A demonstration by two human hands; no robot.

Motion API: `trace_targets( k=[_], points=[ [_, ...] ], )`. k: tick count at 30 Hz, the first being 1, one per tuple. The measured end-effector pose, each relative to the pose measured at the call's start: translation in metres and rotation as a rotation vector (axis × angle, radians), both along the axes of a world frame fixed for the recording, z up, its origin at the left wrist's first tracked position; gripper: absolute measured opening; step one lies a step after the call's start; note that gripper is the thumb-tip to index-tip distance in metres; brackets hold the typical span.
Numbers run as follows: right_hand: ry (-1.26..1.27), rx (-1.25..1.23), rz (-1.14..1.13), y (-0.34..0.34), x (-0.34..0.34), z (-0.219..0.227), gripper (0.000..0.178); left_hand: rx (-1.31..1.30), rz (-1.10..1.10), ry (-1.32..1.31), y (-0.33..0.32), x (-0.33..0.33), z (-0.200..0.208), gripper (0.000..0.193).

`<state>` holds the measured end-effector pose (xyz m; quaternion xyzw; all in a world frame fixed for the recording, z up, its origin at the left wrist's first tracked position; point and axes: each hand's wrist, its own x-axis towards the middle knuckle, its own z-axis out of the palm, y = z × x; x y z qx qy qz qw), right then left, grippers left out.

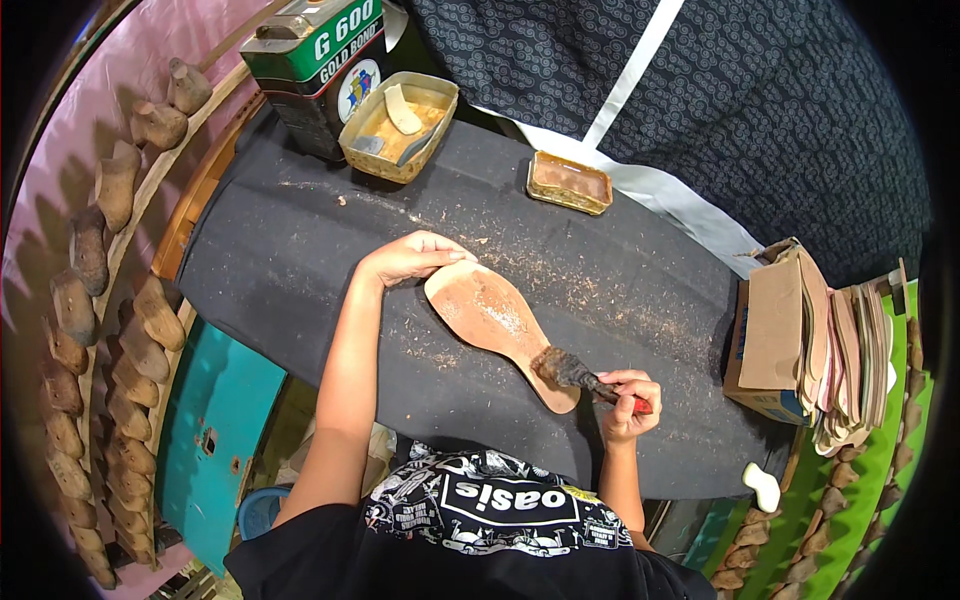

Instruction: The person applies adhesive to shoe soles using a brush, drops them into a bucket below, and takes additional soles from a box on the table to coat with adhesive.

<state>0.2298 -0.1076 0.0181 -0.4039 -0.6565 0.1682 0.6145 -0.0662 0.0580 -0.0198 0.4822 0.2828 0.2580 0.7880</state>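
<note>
A tan shoe sole (492,312) lies slantwise over the dark cloth-covered table (310,250), its wide end toward the far left. Glossy wet patches show on that wide part. My left hand (415,257) pinches the sole's far edge between thumb and fingers. In my right hand (630,406) is a brush (570,369) with a red handle end and dark, caked bristles. Its bristle tip rests on the sole's narrow near end.
Behind stand a green-and-black metal can (320,80), a tub (398,165) holding scraps, and a shallow container (568,183) of brown stuff. A cardboard box (772,335) with stacked soles (845,365) is at right. Wooden shoe lasts (118,185) line racks at left. Crumbs litter the cloth.
</note>
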Motion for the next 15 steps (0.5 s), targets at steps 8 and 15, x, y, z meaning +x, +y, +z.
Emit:
trace_targets(
  k=[8, 15],
  points=[
    [0.176, -0.05, 0.001, 0.021, -0.03, 0.004, 0.022, 0.008, 0.012, 0.05, 0.0, 0.005, 0.0, 0.025],
    [0.341, -0.207, 0.182, 0.025, -0.031, 0.0, 0.019, 0.019, 0.011, 0.048, -0.001, 0.003, -0.001, 0.026]
  ],
)
